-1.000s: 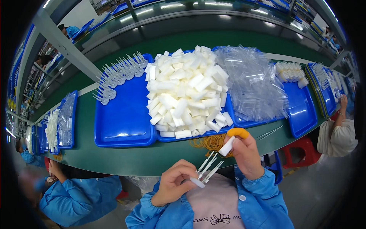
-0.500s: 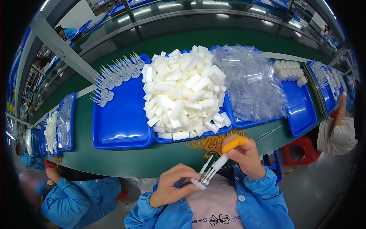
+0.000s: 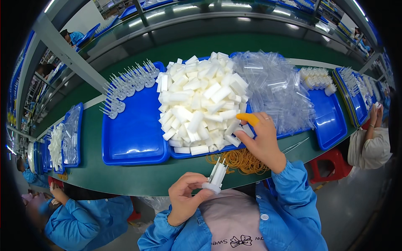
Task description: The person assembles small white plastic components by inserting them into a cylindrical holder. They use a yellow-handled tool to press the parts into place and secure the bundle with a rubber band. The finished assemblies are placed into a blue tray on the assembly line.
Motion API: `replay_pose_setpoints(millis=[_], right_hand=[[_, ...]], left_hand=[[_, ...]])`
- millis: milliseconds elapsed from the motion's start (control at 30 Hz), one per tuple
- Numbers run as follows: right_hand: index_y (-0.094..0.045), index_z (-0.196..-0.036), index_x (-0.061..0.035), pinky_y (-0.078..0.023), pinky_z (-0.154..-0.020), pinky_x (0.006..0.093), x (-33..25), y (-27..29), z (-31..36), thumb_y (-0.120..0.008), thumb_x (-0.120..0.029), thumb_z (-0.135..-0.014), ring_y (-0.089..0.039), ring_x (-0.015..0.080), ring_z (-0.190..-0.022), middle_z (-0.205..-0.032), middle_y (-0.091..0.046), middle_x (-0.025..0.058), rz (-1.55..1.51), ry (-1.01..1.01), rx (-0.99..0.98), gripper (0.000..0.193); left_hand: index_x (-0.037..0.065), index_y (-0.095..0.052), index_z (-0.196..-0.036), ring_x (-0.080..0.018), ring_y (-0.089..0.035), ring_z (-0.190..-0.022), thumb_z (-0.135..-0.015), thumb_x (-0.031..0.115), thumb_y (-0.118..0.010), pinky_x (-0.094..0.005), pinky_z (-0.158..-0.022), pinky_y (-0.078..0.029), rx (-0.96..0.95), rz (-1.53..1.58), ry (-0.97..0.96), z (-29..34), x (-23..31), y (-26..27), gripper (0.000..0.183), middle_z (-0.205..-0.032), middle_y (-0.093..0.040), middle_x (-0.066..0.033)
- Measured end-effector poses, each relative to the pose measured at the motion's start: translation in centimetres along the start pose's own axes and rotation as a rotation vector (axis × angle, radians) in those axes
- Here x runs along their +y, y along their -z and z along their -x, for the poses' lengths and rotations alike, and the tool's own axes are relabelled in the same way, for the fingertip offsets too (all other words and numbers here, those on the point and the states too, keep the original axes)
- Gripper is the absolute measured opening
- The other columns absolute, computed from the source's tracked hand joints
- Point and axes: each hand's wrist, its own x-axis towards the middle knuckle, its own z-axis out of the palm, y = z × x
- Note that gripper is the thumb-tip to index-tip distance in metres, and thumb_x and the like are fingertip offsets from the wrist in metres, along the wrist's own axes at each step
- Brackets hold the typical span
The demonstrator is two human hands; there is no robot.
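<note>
My left hand (image 3: 187, 194), in front of my body, is closed on the round base of a white plastic pronged part (image 3: 212, 188). Thin prongs rise from it, and a white foam block (image 3: 218, 172) stands upright among them. At the lower right edge of a heap of white foam blocks (image 3: 201, 98) is my right hand (image 3: 264, 139). A yellow finger cot (image 3: 248, 118) covers its index finger. Thumb and index finger are apart, close to blocks at the heap's edge; whether they touch one is unclear.
Left of the heap, a blue tray (image 3: 134, 138) holds several pronged parts (image 3: 129, 81). Clear plastic sleeves (image 3: 274, 90) are piled to its right, beside another blue tray (image 3: 331, 119). Orange rubber bands (image 3: 240, 161) and tweezers (image 3: 295, 144) lie at the front. Co-workers sit at both sides.
My right hand has left the pronged part and moved up to the foam heap. My left hand has shifted slightly and tilted the part more upright, with a foam block in it.
</note>
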Motion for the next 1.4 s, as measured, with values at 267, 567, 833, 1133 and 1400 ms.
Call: replay_pose_setpoints(millis=[267, 567, 833, 1133, 1400], right_hand=[[-0.063, -0.091, -0.0064, -0.038, -0.08, 0.0366, 0.3, -1.1, 0.7, -0.07, -0.015, -0.074, -0.054, 0.0253, -0.086, -0.087, -0.06, 0.0064, -0.114, 0.024, -0.001, 0.02], [-0.062, -0.097, 0.0003, -0.044, -0.079, 0.0242, -1.2, 2.2, 1.6, -0.061, -0.006, -0.085, -0.055, 0.0092, -0.087, -0.092, -0.061, 0.0035, -0.949, -0.431, -0.061, 0.014], [-0.061, -0.098, 0.0006, -0.046, -0.078, 0.023, -2.0, 1.9, 1.9, -0.061, -0.009, -0.087, -0.056, 0.0075, -0.085, -0.092, -0.061, 0.0033, -1.16, -0.502, -0.282, 0.014], [-0.063, -0.094, -0.0004, -0.046, -0.074, 0.0218, -1.7, 2.0, 1.6, -0.064, -0.009, -0.085, -0.057, 0.0075, -0.079, -0.085, -0.061, 0.0021, -1.228, -0.559, -0.422, 0.012], [-0.064, -0.092, -0.0028, -0.043, -0.074, 0.0269, -3.8, 0.9, 3.4, -0.068, -0.012, -0.083, -0.056, 0.013, -0.081, -0.086, -0.061, 0.0035, -1.04, -0.198, -0.48, 0.014]], left_hand=[[-0.004, -0.065, -0.097, -0.019, -0.059, -0.088, -0.076, -0.006, -0.069, -0.0288, -0.078, -0.05, 0.025, -0.101, -0.072, 0.1, -0.3, 0.6, 0.022, -0.1, -0.06, -0.0137], [-0.001, -0.069, -0.091, -0.0201, -0.06, -0.086, -0.075, -0.006, -0.068, -0.0285, -0.074, -0.048, -0.027, -0.221, -0.184, 0.1, 0.1, 0.5, 0.016, -0.094, -0.063, -0.012], [0.004, -0.071, -0.088, -0.0216, -0.061, -0.082, -0.071, -0.003, -0.071, -0.0305, -0.07, -0.048, -0.116, -0.368, -0.31, -0.2, 0.7, 0.0, 0.018, -0.089, -0.065, -0.0072], [0.006, -0.072, -0.091, -0.0227, -0.061, -0.082, -0.069, -0.003, -0.071, -0.0317, -0.07, -0.048, -0.202, -0.421, -0.333, -0.7, 0.9, 0.5, 0.023, -0.091, -0.065, -0.0067], [0.002, -0.065, -0.097, -0.0222, -0.06, -0.084, -0.073, -0.001, -0.072, -0.0314, -0.074, -0.049, -0.064, -0.573, -0.377, -0.4, 0.9, -0.6, 0.025, -0.097, -0.062, -0.0138]])
